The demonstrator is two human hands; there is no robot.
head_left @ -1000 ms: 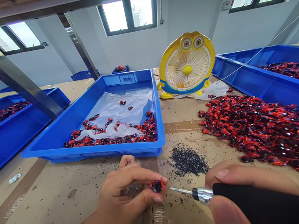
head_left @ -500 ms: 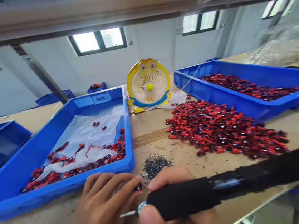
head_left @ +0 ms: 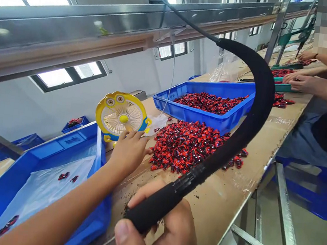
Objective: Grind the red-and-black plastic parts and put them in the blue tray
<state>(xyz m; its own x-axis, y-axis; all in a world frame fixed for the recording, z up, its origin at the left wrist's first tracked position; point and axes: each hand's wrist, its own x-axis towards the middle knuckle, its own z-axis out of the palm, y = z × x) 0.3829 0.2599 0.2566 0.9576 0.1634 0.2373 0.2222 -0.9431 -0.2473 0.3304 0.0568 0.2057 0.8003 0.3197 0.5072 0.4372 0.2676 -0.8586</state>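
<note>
My right hand (head_left: 166,229) is closed around the black foam-wrapped handpiece (head_left: 153,208) of a flexible-shaft rotary tool. Its thin metal bit points down and left, and its thick black sleeve curves up to a cable overhead. Farther forward, my left hand (head_left: 130,150) reaches to the left edge of a heap of small red-and-black parts (head_left: 184,144). Its fingers look loosely bent and apart, with no part visible in them; the fingertips are partly hidden. Right behind them stands a yellow-and-blue fan (head_left: 122,118) with cartoon eyes.
A blue tray (head_left: 101,170) with a white liner and a few parts lies left, partly under my left forearm. Behind the heap stands another blue tray (head_left: 194,112) full of parts. A metal shelf rail (head_left: 104,19) crosses above. At right, a co-worker's hands (head_left: 301,81) handle parts.
My left hand has left the tool's bit, where it held a small dark part, and stretched forward to the heap. My right hand keeps the handpiece. The view has swung right.
</note>
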